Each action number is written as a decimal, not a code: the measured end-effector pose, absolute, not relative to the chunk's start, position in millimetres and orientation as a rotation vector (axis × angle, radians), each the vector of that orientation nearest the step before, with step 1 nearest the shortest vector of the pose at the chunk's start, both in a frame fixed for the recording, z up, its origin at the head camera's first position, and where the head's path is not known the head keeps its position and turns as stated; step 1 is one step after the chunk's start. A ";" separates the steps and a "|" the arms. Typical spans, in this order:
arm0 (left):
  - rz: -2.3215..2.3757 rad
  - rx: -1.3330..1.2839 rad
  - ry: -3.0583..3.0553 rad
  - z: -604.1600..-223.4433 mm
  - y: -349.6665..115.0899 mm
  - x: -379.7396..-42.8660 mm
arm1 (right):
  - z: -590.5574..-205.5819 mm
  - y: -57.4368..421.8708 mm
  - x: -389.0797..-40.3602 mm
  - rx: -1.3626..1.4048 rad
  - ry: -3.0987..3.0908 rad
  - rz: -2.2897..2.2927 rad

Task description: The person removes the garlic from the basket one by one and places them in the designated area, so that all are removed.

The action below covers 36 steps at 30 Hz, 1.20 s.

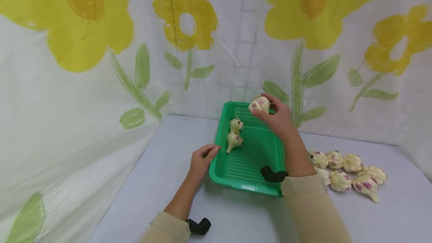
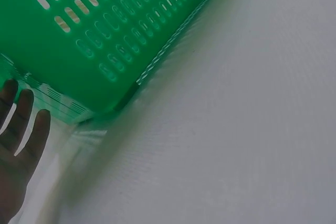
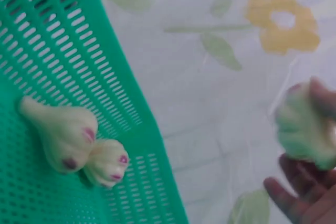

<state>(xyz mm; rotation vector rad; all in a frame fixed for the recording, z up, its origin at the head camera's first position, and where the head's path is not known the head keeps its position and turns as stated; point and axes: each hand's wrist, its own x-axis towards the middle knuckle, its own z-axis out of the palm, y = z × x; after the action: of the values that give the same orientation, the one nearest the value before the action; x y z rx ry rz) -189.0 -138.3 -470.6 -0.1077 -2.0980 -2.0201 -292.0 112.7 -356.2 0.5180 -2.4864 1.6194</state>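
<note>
My right hand [image 1: 276, 117] grips a garlic bulb [image 1: 259, 105], pale with purple patches, between thumb and fingers above the far end of a green plastic basket [image 1: 248, 187]. In the right wrist view the held garlic bulb [image 3: 302, 127] is blurred, with some fingers spread below it. Two more garlic bulbs [image 1: 234, 141] lie inside the basket along its left wall. At the basket's left rim is my left hand [image 1: 202, 160], thumb and forefinger right at the edge. The left wrist view shows its other fingers [image 2: 35, 137] straight and spread beside the basket's outer wall.
Several garlic bulbs [image 1: 341, 181] lie in two rough rows on the white table [image 1: 145, 175], right of the basket. A white curtain [image 1: 233, 59] with yellow flowers hangs behind the table. Black wrist cameras [image 1: 199, 227] are strapped to both forearms.
</note>
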 end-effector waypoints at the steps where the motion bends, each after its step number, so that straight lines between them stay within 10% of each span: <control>1: -2.021 -0.109 -2.096 -475.3 -138.1 -191.3 | -352.7 114.4 -288.6 0.507 -2.460 1.644; 36: -2.068 -0.070 -2.040 -492.2 -138.1 -199.8 | -394.5 298.9 -168.3 -0.131 -2.624 1.293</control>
<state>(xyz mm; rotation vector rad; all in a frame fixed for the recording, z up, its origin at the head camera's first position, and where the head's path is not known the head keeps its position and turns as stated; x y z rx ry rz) -199.8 -138.1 -492.2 -0.0702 -2.0403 -2.0683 -168.3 298.9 -394.5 -0.1313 -2.6243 1.2930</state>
